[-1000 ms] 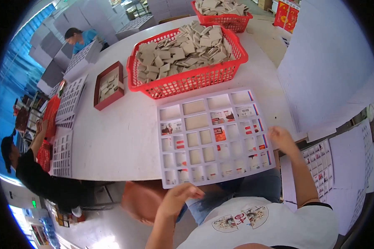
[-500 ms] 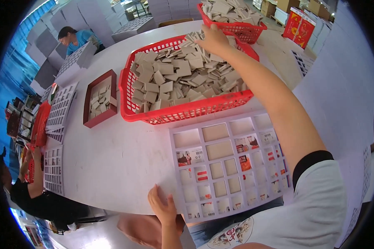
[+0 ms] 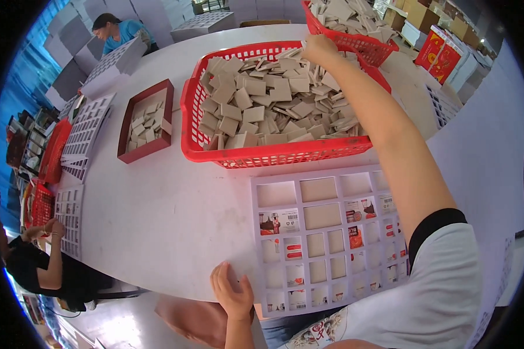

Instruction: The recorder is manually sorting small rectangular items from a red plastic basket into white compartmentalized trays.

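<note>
A single head-worn fisheye view looks steeply down and forward over a round white table point(image 3: 157, 215), close above the near edge. Straight lines bow toward the dark circular rim, and far workstations shrink at the top and left.

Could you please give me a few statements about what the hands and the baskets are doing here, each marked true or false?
1. The right hand reaches into the near red basket of tan cardboard pieces. True.
2. The left hand is inside that basket too. False: it rests at the near edge of the white table, beside the white grid tray.
3. Every cell of the grid tray is filled. False: several hold only a plain insert or nothing, others hold small printed packets.
4. A second red basket of pieces stands behind the first. True.
5. The dark red box lies right of the baskets. False: it lies to their left.
</note>
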`<state>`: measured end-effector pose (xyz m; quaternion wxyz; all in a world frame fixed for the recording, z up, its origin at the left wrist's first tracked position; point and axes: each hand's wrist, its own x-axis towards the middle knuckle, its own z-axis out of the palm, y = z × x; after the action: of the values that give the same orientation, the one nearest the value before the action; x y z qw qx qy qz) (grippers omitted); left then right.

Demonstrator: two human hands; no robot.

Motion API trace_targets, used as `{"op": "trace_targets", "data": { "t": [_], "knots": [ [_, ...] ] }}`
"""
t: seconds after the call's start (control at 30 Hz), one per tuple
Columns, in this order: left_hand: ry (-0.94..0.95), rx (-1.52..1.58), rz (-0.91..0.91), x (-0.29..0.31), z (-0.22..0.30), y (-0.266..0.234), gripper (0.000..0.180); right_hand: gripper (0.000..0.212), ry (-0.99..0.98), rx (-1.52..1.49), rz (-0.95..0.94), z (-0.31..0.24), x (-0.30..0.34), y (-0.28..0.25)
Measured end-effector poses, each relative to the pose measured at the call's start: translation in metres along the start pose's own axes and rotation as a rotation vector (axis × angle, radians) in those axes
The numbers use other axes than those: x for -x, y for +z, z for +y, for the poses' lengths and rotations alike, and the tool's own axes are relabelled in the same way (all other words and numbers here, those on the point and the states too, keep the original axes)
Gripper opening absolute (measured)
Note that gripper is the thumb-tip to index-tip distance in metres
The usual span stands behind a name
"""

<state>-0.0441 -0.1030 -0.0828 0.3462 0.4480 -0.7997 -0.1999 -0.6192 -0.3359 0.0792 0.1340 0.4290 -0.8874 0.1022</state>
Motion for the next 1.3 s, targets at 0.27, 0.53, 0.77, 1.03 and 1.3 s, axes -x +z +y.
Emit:
{"op": "trace_targets", "data": {
  "t": [0.27, 0.53, 0.77, 1.03, 1.3],
  "knots": [
    [0.021, 0.044, 0.057, 0.002, -0.001, 0.002, 0.047, 0.031, -0.177, 0.145, 0.228, -0.012, 0.047, -0.019],
    [0.068, 0.052, 0.073, 0.011, -0.002, 0.003, 0.044, 0.032, -0.328, -0.267, 0.491, 0.004, 0.042, -0.040],
    [0.032, 0.031, 0.022, 0.007, -0.008, -0.007, 0.040, 0.040, -0.261, -1.415, -0.008, -0.045, 0.186, -0.168],
    [0.228, 0.025, -0.260, 0.002, 0.009, -0.004, 0.051, 0.045, 0.238, -1.750, -0.645, 0.018, 0.419, -0.067],
    [0.132, 0.165, -0.162, 0.011, 0.076, 0.002, 0.031, 0.043, 0.216, -1.347, -0.480, 0.015, 0.461, -0.009]
  ]
}}
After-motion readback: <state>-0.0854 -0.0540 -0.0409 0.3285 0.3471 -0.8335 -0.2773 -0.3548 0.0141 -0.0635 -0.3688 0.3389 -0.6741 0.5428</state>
